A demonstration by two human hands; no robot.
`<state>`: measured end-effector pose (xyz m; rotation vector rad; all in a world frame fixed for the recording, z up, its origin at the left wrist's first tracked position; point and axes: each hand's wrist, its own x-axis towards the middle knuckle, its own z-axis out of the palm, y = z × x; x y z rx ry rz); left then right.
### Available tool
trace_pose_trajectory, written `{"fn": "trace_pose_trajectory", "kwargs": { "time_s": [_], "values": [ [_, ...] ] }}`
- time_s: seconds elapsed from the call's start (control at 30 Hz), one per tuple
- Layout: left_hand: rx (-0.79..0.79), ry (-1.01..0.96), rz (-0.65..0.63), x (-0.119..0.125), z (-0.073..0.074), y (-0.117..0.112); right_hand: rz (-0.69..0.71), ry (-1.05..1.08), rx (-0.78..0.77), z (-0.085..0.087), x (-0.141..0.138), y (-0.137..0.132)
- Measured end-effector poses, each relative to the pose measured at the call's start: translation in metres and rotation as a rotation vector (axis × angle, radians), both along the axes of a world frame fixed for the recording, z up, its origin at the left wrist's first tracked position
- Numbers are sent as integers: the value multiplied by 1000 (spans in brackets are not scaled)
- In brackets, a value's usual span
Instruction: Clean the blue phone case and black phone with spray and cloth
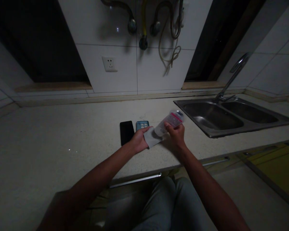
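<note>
My right hand (176, 134) is closed around a clear plastic bottle (170, 122) with a pink label, tipped with its mouth down toward a small grey cloth (151, 137). My left hand (139, 140) pinches that cloth at its left edge, just above the pale countertop (62, 134). A black phone (126, 132) lies flat on the counter just left of my left hand. A teal phone case (142, 124) lies next to the phone, partly hidden behind my left fingers.
A steel double sink (231, 117) with a tall tap (232, 77) sits at the right. A tiled wall behind carries a socket (109, 64) and hanging hoses (168, 35). The counter's front edge (135, 180) runs above my knees.
</note>
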<state>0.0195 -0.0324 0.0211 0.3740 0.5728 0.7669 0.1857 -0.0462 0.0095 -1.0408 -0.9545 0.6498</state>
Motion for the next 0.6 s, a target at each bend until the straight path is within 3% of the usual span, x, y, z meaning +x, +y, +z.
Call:
{"fn": "trace_pose_trajectory", "kwargs": {
  "time_s": [0.13,0.37,0.5,0.6],
  "values": [
    [13,37,13,-4,-1,3,0,217,48,2,1,6],
    [81,-70,-52,-14,8,3,180,723,33,6,12,16],
    [100,-70,-209,-14,7,3,252,772,-35,5,14,17],
    [87,-49,-319,-13,5,1,260,679,-56,3,11,18]
  ]
}}
